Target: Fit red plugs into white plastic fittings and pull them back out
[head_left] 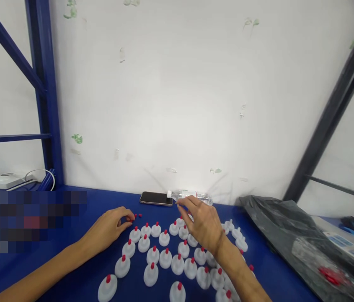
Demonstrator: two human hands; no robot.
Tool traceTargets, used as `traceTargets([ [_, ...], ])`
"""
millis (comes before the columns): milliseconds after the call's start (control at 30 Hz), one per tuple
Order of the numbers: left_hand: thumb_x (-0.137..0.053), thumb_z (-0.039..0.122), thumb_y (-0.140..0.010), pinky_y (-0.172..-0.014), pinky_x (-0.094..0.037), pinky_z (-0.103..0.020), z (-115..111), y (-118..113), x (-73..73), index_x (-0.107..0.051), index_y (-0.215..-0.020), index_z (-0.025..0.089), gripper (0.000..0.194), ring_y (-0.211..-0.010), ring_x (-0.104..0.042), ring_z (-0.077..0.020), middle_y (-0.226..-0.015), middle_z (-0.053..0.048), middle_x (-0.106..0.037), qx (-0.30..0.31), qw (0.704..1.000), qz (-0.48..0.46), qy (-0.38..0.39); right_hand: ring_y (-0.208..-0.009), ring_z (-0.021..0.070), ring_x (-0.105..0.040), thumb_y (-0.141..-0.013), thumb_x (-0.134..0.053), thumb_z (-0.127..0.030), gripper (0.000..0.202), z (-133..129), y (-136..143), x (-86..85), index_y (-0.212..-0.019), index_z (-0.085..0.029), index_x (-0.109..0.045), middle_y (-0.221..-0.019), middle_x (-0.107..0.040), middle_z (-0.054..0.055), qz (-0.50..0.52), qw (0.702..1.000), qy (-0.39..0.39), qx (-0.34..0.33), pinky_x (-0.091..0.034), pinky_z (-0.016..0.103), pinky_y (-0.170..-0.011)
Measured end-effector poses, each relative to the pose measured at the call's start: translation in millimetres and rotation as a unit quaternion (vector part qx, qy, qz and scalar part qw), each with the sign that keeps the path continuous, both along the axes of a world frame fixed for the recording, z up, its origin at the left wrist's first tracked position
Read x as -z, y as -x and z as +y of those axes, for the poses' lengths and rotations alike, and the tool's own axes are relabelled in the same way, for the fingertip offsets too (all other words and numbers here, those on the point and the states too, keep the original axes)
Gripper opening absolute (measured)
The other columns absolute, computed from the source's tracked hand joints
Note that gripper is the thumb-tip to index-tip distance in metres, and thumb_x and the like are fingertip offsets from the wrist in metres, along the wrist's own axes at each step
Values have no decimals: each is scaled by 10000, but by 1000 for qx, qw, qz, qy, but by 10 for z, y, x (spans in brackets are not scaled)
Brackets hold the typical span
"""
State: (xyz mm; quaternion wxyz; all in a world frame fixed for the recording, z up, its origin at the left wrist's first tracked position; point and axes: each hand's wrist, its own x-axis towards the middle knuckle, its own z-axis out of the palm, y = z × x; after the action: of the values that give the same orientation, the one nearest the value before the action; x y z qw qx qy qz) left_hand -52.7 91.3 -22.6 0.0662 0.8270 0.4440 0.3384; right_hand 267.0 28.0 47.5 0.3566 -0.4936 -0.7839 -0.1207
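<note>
My left hand (115, 224) rests low over the blue tabletop, thumb and fingers curled together around a small red cap (132, 220). Two more loose red caps (138, 215) lie just beyond its fingertips. My right hand (203, 220) hovers over the far rows of white oval plastic pieces (177, 264), most topped with a red cap. Its thumb and index finger are a little apart, with nothing visible held; the other fingers are partly hidden. Right of my right wrist stand several white pieces with bare nozzles (241, 243).
A phone (156, 198) and a clear water bottle (195, 196) lie at the back by the wall. On the right is a grey plastic bag (277, 235), with a clear bag of red caps (332, 274). White cables and a power strip (2, 181) sit left, beside a blue post (46, 92).
</note>
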Motion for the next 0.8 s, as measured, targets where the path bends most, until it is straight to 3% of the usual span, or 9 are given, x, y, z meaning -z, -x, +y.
traceTargets([
  [167,-520,271,-1011,-688,-509,-304,-49,-10,-102,-800,-1001,240,283,-685,-677,-190,-1003,-25,-801,-2,1000,-5,19,-925,206,-805,-1094,-573,-256,188,-17,-210,167,-1141,-267,-755,-1112,-826,14,30,999,12,29,-614,325,-821],
  [367,-583,465,-1040,-657,-483,-312,-188,-92,-242,-822,-1033,233,333,-655,-605,-181,-914,-24,-774,31,997,18,75,-1036,238,-811,-1095,-576,-242,179,-2,-295,163,-1129,-268,-750,-1112,-836,34,1,999,-1,40,-634,326,-789],
  [467,-646,459,-995,-628,-471,-302,-225,-139,-252,-836,-965,231,299,-640,-582,-170,-880,-19,-778,50,993,22,107,-1024,251,-809,-1083,-596,-233,163,-25,-267,150,-1114,-272,-751,-1106,-838,42,-15,999,-9,33,-647,338,-768],
  [633,-645,431,-1001,-597,-455,-286,-227,-156,-264,-840,-932,213,301,-624,-605,-172,-762,-10,-775,59,992,-4,115,-979,260,-803,-1078,-595,-204,160,-34,-221,178,-1086,-246,-750,-1049,-833,53,-32,999,-22,-17,-676,401,-842],
  [800,-640,427,-1069,-551,-478,-258,-300,-186,-301,-832,-1037,214,289,-571,-632,-140,-830,-10,-818,83,993,-68,39,-1036,259,-788,-1094,-614,-267,152,-107,-131,201,-1166,-249,-747,-1096,-826,58,-24,996,-12,-87,-654,485,-1016],
])
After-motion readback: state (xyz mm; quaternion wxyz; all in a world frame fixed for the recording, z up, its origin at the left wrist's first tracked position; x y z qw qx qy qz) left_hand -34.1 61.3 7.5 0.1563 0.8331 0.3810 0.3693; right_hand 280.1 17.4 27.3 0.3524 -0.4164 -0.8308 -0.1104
